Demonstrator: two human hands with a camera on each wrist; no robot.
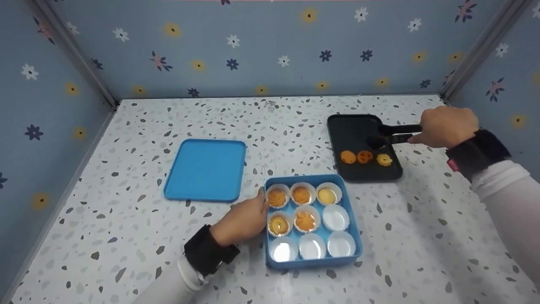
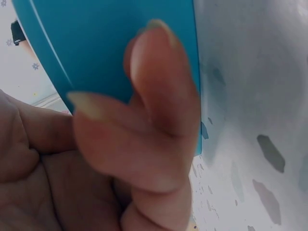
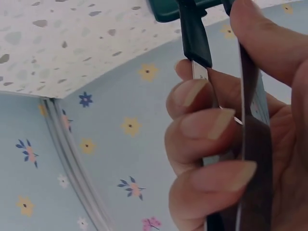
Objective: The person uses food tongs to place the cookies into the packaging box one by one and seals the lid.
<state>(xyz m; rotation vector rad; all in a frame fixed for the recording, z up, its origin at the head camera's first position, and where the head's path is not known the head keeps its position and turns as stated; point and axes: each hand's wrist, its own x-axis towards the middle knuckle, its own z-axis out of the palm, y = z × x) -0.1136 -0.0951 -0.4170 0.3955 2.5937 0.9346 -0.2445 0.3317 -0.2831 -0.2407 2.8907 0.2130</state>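
Observation:
My left hand (image 1: 244, 219) holds the left side of a blue box (image 1: 358, 236). In the left wrist view, its curled fingers (image 2: 163, 82) lie against the box's outer wall. White paper cups (image 1: 336, 217) fill the box; several at the back and left hold cookies (image 1: 302, 195), and the others are bare. Over at the right, my right hand (image 1: 449, 126) grips black-tipped tongs (image 1: 403, 129), their two tips apart over a black tray (image 1: 352, 128). Along the tray's near side lie a round cookie (image 1: 348, 157), a pretzel-shaped one (image 1: 365, 157) and a pale flower-shaped one (image 1: 384, 159).
A flat blue lid (image 1: 206, 169) lies on the speckled table (image 1: 282, 143), left of and behind the box. Flower-patterned walls (image 1: 261, 50) enclose the back and both sides.

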